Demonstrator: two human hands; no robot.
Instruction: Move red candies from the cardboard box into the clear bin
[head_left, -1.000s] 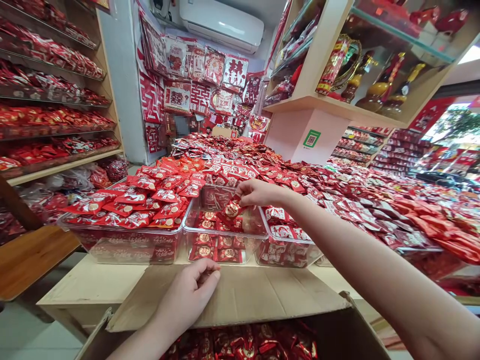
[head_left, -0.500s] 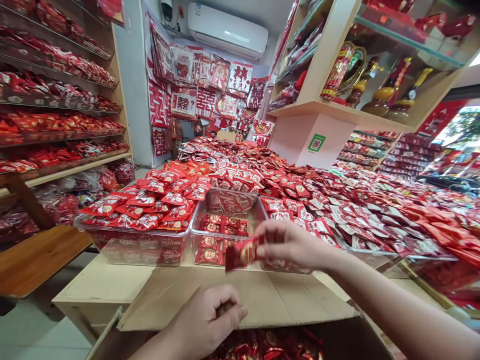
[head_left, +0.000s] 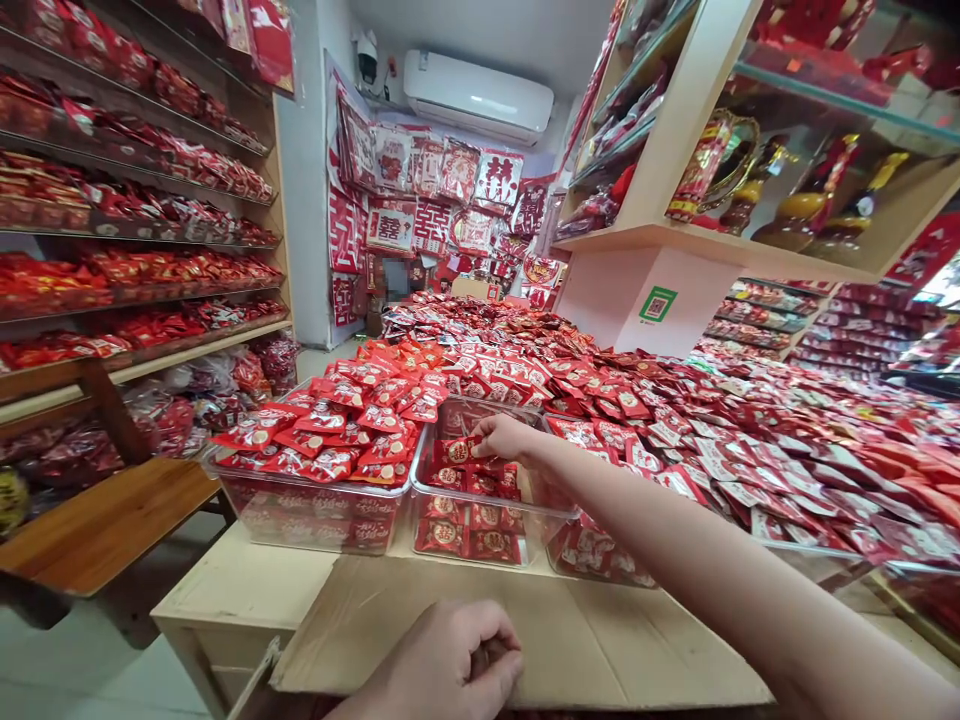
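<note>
The right hand (head_left: pixel 506 440) has a narrow fingertip grip on the right end of a red 囍 packet (head_left: pixel 456 451) inside the clear middle tub (head_left: pixel 480 496); a light pinch, keeping it flat and face-up, should suit laying it neatly. Nearer, the left hand (head_left: pixel 469 655) curls over the cardboard flap (head_left: pixel 600 625), contents impossible to tell. 囍 also marks a far wall decoration (head_left: pixel 497 178); the caption under the green-framed QR code (head_left: pixel 658 303), farther right, is too small to read.

Right hand (head_left: pixel 505 438) and red packet (head_left: pixel 455 452), earlier before the clear bin (head_left: pixel 541 509), now inside it.
</note>
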